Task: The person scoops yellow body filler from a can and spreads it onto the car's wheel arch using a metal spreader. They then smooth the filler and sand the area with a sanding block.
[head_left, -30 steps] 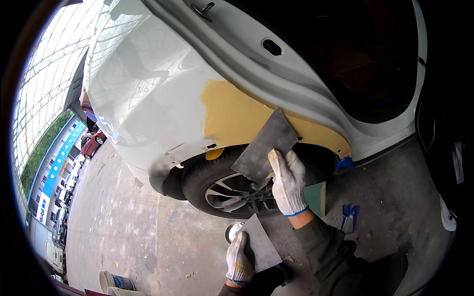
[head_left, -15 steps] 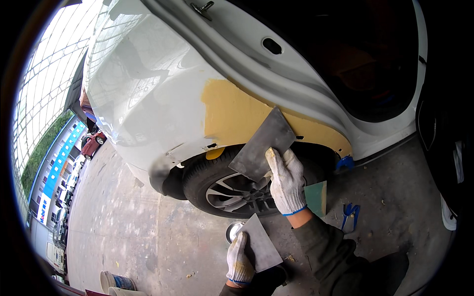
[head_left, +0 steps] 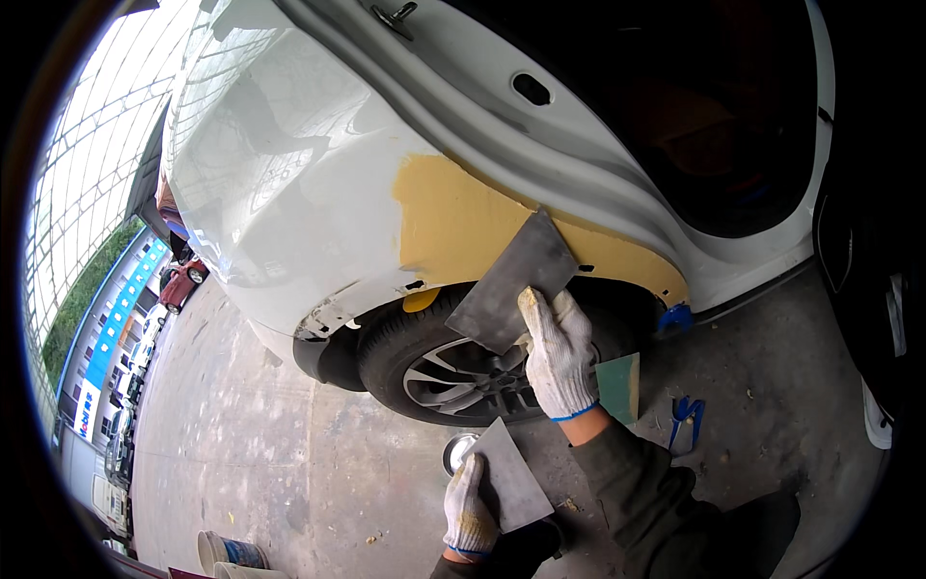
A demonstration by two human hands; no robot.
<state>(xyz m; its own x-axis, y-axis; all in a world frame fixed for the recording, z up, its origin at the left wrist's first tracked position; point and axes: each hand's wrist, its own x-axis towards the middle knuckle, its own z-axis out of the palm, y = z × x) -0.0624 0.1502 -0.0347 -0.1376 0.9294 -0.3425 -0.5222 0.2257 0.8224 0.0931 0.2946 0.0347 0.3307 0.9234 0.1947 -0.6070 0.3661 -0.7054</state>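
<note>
My right hand (head_left: 561,359), in a white knit glove, is closed around the lower edge of a grey flat putty spreader (head_left: 506,289). The spreader's upper corner overlaps the yellow filler (head_left: 458,217) along the wheel arch of a white car panel (head_left: 289,203); whether it touches cannot be made out. Lower down, my left hand (head_left: 469,511), gloved too, grips a second flat grey putty spreader (head_left: 513,478), held tilted above the floor. Behind the spreaders is the wheel's black tyre (head_left: 378,359). Several small holes show along the arch's lower edge.
A round metal tin (head_left: 453,452) is partly behind the left spreader. On the floor to the right lie a green sheet (head_left: 617,388) and a blue-handled tool (head_left: 686,425). A stained bucket (head_left: 230,552) stands at lower left. Upper right is the dark door opening (head_left: 694,106).
Both hands and spreaders have hardly moved. A dark blurred spot over the panel's lower left corner is gone, and chipped paint shows there.
</note>
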